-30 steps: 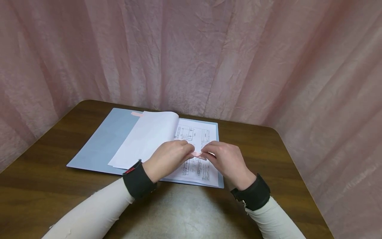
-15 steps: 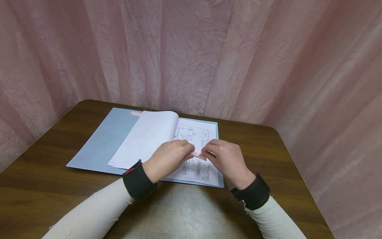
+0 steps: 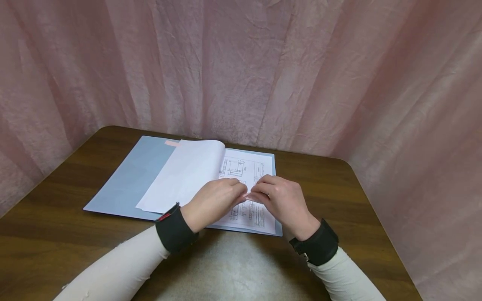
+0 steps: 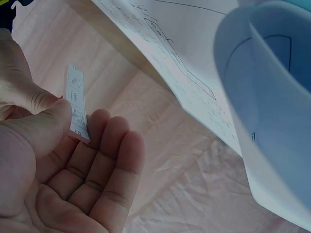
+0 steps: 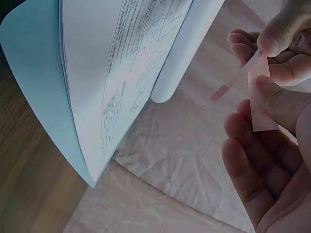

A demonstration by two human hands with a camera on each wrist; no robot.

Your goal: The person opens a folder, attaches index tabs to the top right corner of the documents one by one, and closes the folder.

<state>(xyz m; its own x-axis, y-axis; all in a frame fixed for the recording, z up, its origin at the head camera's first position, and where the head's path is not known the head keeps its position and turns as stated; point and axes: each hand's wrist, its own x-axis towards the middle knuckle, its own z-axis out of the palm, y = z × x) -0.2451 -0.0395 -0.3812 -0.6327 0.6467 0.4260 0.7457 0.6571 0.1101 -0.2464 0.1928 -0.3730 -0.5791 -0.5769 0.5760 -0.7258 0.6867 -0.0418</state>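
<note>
Over the open pages my left hand [image 3: 216, 197] and right hand [image 3: 283, 200] meet at their fingertips. Between them is a small pink sticky flag [image 5: 261, 109], which my right hand pinches between thumb and fingers. The left wrist view shows a white, printed face of the strip [image 4: 77, 104] at the thumbs. From the left hand's pinch a thin translucent flag with a pink end [image 5: 221, 92] sticks out in the right wrist view. Below the hands lies a printed sheet with technical drawings [image 3: 237, 167], in a light blue folder [image 3: 124, 182].
Turned-over white sheets [image 3: 188, 171] curl across the folder's left side. Another pink flag [image 3: 172, 143] shows at their upper edge. The folder lies on a brown wooden table [image 3: 312, 179], with pink curtains [image 3: 241, 75] behind and to the sides.
The fingertips have come closer together, and less of the pink flag shows between them. The right hand has shifted slightly left. Folder and sheets stay put.
</note>
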